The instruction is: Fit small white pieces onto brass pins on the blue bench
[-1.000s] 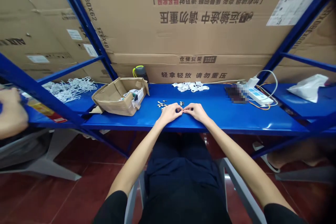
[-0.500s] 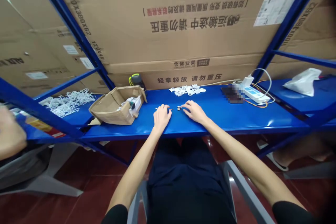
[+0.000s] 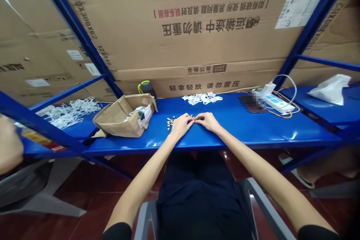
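Note:
My left hand [image 3: 181, 125] and my right hand [image 3: 208, 122] meet over the blue tabletop, thumbs and fingertips pinched close together. Whatever they pinch is too small and too covered by the fingers to name. Just behind the fingertips, a little dark-and-white piece [image 3: 192, 115] shows on the table. Several tiny brass-and-white pieces [image 3: 170, 122], rather like small screws, lie loose to the left of my left hand. Farther back is a spread of flat white plastic parts with holes [image 3: 203, 99].
An open cardboard box [image 3: 118, 120] with mixed items stands at left, a dark bottle [image 3: 147, 89] behind it. To the right are a phone [image 3: 251, 104] and a power strip [image 3: 277, 103] with cables. Blue posts [image 3: 317, 17] frame the bench. Another person's hand [image 3: 10, 144] appears far left.
My left hand has moved right, off the tiny brass-and-white pieces, uncovering them. My right hand has shifted slightly, and the two hands' fingertips, apart before, now meet.

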Motion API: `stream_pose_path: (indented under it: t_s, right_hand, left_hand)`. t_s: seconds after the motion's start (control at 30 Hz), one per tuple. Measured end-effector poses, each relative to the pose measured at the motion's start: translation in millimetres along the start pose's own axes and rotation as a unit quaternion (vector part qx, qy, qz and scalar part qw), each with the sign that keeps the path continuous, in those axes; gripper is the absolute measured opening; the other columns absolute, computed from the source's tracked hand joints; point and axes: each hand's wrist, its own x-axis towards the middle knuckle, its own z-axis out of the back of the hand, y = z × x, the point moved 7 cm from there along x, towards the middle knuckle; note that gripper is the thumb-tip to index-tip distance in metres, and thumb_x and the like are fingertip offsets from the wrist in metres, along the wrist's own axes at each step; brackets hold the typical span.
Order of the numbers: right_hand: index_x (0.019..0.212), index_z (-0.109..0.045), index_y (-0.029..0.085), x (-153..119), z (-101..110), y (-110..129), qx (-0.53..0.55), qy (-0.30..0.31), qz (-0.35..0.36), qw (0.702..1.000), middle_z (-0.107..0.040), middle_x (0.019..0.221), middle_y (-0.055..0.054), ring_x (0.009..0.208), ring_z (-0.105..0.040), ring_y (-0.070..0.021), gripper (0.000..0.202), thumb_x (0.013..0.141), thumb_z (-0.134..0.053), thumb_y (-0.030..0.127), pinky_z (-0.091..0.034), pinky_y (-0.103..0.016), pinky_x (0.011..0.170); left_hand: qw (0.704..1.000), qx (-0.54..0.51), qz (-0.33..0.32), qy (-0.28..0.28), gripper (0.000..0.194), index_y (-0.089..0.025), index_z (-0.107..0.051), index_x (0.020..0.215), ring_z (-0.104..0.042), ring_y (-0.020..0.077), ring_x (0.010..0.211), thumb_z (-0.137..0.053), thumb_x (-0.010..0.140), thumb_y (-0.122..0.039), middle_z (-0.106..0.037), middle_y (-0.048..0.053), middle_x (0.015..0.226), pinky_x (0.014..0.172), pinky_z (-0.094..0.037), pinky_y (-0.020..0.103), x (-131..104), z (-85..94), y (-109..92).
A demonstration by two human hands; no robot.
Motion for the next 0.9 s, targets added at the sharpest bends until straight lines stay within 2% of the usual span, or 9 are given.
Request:
stream_pose_path:
  t_s: [0.17, 0.27, 0.4, 0.5, 0.57, 0.63, 0.73, 0.83, 0.9]
  right_hand:
    - [0.098, -0.083, 0.024, -4.6, 2.0, 5.7, 0.026, 0.013, 0.010, 1.000, -0.083, 0.094, -0.002, 0.084, -0.075, -0.0194, 0.011, 0.090, -0.075, 0.022, -0.057, -0.030, 0.082]
    - [0.097, -0.081, 0.023, -8.0, 10.8, -2.4, 0.005, 0.010, 0.012, 1.000, -0.082, 0.094, -0.002, 0.082, -0.072, -0.0185, 0.012, 0.089, -0.072, 0.019, -0.057, -0.030, 0.080]
    - [0.100, -0.078, 0.020, -13.9, 32.2, -23.0, -0.059, -0.037, 0.001, 0.998, -0.077, 0.097, -0.007, 0.090, -0.068, -0.0221, 0.024, 0.087, -0.062, 0.009, -0.056, -0.037, 0.089]
    - [0.097, -0.077, 0.017, -14.1, 39.0, -26.1, -0.107, -0.067, 0.007, 0.992, -0.073, 0.105, -0.014, 0.104, -0.064, -0.0279, 0.028, 0.089, -0.052, 0.005, -0.053, -0.044, 0.098]
    - [0.101, -0.077, 0.017, -10.0, 34.8, -18.0, -0.128, -0.068, 0.030, 0.989, -0.070, 0.117, -0.016, 0.113, -0.061, -0.0299, 0.029, 0.093, -0.051, 0.007, -0.050, -0.047, 0.103]
    - [0.109, -0.078, 0.019, -2.8, 25.1, -5.5, -0.139, -0.049, 0.065, 0.987, -0.070, 0.123, -0.014, 0.116, -0.060, -0.0291, 0.025, 0.098, -0.056, 0.013, -0.048, -0.046, 0.106]
    - [0.117, -0.079, 0.025, 9.0, 10.8, 7.8, -0.147, -0.012, 0.102, 0.984, -0.071, 0.120, -0.009, 0.113, -0.062, -0.0266, 0.021, 0.101, -0.065, 0.025, -0.049, -0.043, 0.103]
    - [0.114, -0.081, 0.026, 16.0, 5.2, 7.9, -0.152, 0.004, 0.104, 0.983, -0.071, 0.115, -0.009, 0.108, -0.063, -0.0263, 0.018, 0.101, -0.070, 0.031, -0.050, -0.042, 0.098]
    - [0.111, -0.083, 0.026, 16.6, 4.2, 4.9, -0.151, 0.011, 0.102, 0.983, -0.071, 0.113, -0.010, 0.108, -0.063, -0.0264, 0.017, 0.102, -0.070, 0.031, -0.049, -0.042, 0.098]
  left_hand:
    - [1.000, -0.005, -0.003, -0.001, 0.019, -0.029, -0.081, 0.108, -0.071, 0.0195, 0.109, -0.066, 0.103, -0.039, -0.075, 0.001, 0.119, 0.079, -0.051, 0.027, -2.2, 5.5, -4.6]
    - [1.000, 0.002, 0.008, -0.008, 0.016, -0.028, -0.080, 0.100, -0.071, 0.0198, 0.109, -0.067, 0.100, -0.036, -0.075, 0.001, 0.114, 0.079, -0.050, 0.027, -4.8, 11.9, -1.8]
    - [0.998, 0.028, 0.044, -0.026, 0.012, -0.026, -0.077, 0.094, -0.069, 0.0221, 0.105, -0.067, 0.097, -0.032, -0.075, 0.002, 0.104, 0.076, -0.048, 0.029, -9.8, 22.1, 13.4]
    - [0.995, 0.056, 0.072, -0.038, 0.016, -0.024, -0.075, 0.092, -0.066, 0.0250, 0.101, -0.063, 0.099, -0.032, -0.074, 0.006, 0.099, 0.073, -0.047, 0.032, -6.7, 25.4, 23.5]
    - [0.993, 0.074, 0.077, -0.044, 0.019, -0.022, -0.075, 0.092, -0.064, 0.0279, 0.105, -0.060, 0.101, -0.029, -0.074, 0.010, 0.101, 0.076, -0.048, 0.034, 0.9, 25.8, 25.8]
    - [0.992, 0.089, 0.076, -0.052, 0.020, -0.020, -0.076, 0.093, -0.061, 0.0315, 0.111, -0.058, 0.101, -0.025, -0.073, 0.014, 0.105, 0.082, -0.049, 0.038, 10.7, 26.4, 25.9]
    - [0.991, 0.099, 0.069, -0.063, 0.022, -0.018, -0.077, 0.099, -0.058, 0.0345, 0.116, -0.056, 0.102, -0.021, -0.072, 0.017, 0.110, 0.090, -0.049, 0.042, 21.0, 27.6, 24.4]
    - [0.994, 0.079, 0.038, -0.058, 0.025, -0.019, -0.078, 0.110, -0.059, 0.0314, 0.116, -0.054, 0.107, -0.027, -0.072, 0.015, 0.116, 0.097, -0.049, 0.043, 21.1, 23.5, 19.4]
    - [0.998, 0.052, 0.002, -0.036, 0.026, -0.022, -0.080, 0.113, -0.061, 0.0276, 0.113, -0.056, 0.108, -0.034, -0.073, 0.011, 0.117, 0.100, -0.049, 0.040, 18.1, 16.2, 13.7]
